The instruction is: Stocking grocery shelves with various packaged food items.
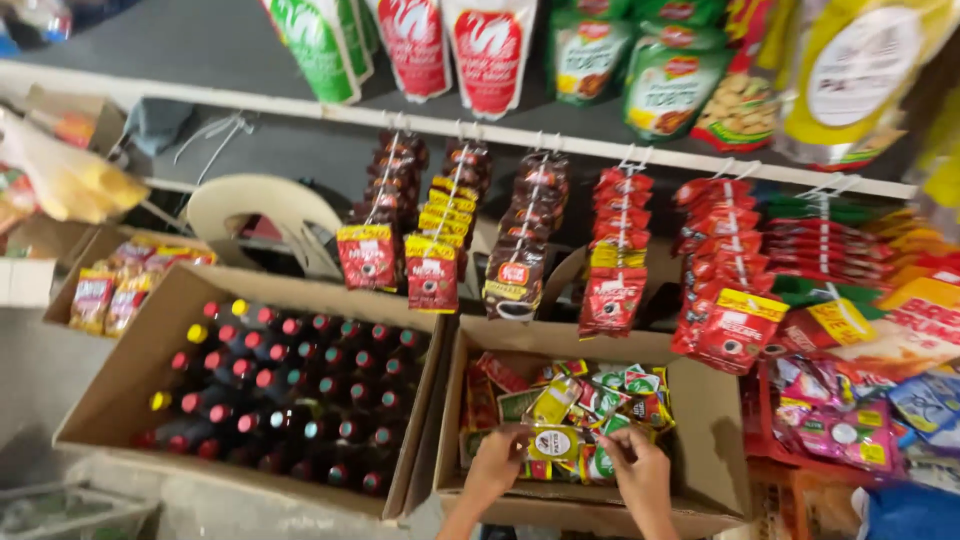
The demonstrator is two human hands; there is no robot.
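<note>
Cardboard walls frame what we see from the head camera: our left hand (497, 462) and right hand (633, 470) both pinch a small yellow sachet (555, 442), fingers closed on its opposite edges, holding it just above the heap of mixed sachets in the right-hand box (700, 470). Just beside it, the left box (120, 385) is packed with dark bottles (300, 400), capped red, yellow and green. Strips of red packets (612, 260), somewhat blurred, hang from the rail (560, 140) above

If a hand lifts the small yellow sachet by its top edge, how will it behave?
The yellow sachet is probably light and floppy: it is thin and flat, stretched between the left hand and right hand. Its glossy film may be slippery.
</note>
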